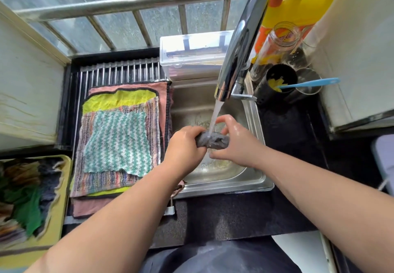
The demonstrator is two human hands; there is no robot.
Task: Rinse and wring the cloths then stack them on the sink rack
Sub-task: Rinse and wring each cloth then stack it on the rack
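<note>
**Operator:** Currently, where is the grey cloth (pixel 213 141) located?

**Technician:** It is bunched into a short roll above the basin of the sink (pixel 226 188). It sits directly under the water stream (pixel 215 113) running from the faucet (pixel 238 42).

**Operator:** State the grip condition of each hand.

**Technician:** Left hand (pixel 185 145): fingers curled tightly round the left end of the roll. Right hand (pixel 237 144): fingers curled round the right end, with one digit raised beside the stream. Both hands are wet.

**Operator:** What lies on the sink rack (pixel 119 72)?

**Technician:** Four cloths lie flat in a stack, left of the basin.
- Top: green-and-white zigzag cloth (pixel 117 140).
- Second: striped cloth (pixel 106 181).
- Third: yellow-green cloth (pixel 119 100).
- Bottom: pink cloth (pixel 164 102), with its right edge at the basin side.

The rear bars of the rack are uncovered.

**Operator:** List the surrounding items.

**Technician:** A yellow tray (pixel 61 198) at far left holds a heap of crumpled cloths (pixel 25 198). A clear plastic box (pixel 191 55) stands behind the basin. A black utensil holder (pixel 281 76) containing a blue-handled tool (pixel 309 83) stands right of the faucet. A yellow jug (pixel 302 6) stands behind the holder.
</note>
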